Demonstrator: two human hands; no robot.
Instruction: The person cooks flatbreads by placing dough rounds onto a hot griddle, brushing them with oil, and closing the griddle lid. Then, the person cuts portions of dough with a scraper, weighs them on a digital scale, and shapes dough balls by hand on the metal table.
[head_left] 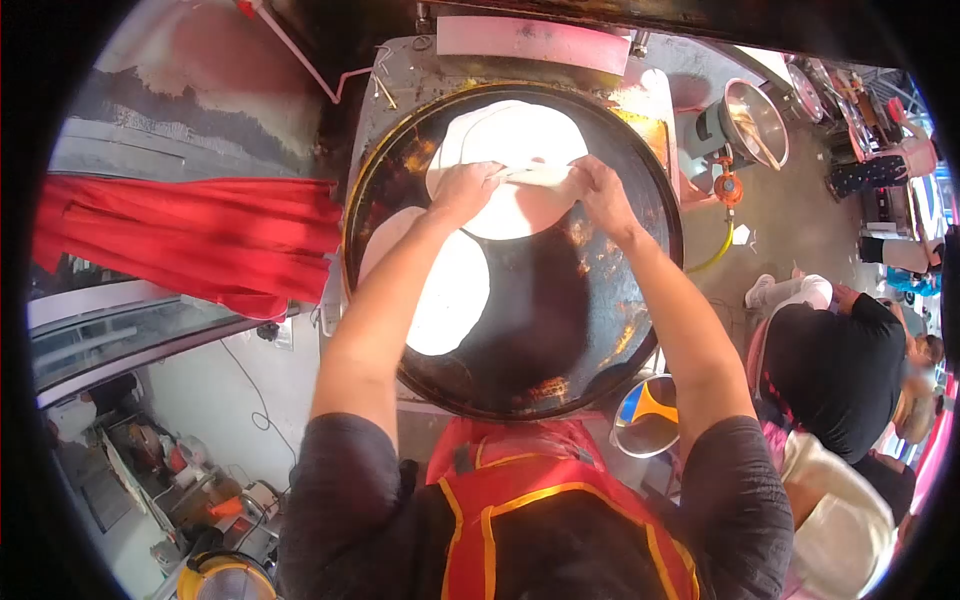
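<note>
A large round black griddle (540,330) lies in front of me with thin pale flatbreads on it. My left hand (470,192) and my right hand (603,198) pinch a flatbread (530,178) between fingers and thumbs, one hand on each side. Its edge looks bunched or folded along the line between the hands. Overlapping pale rounds spread above and below that line, too bright to separate clearly. Another flatbread (450,290) rests flat at the griddle's left, partly under my left forearm.
Red cloth (200,240) hangs at the left. To the right are a metal bowl (755,120) with a utensil in it, an orange gas regulator (728,188) with a yellow hose, and a bucket (645,430) near my right elbow. A seated person (835,360) is farther right.
</note>
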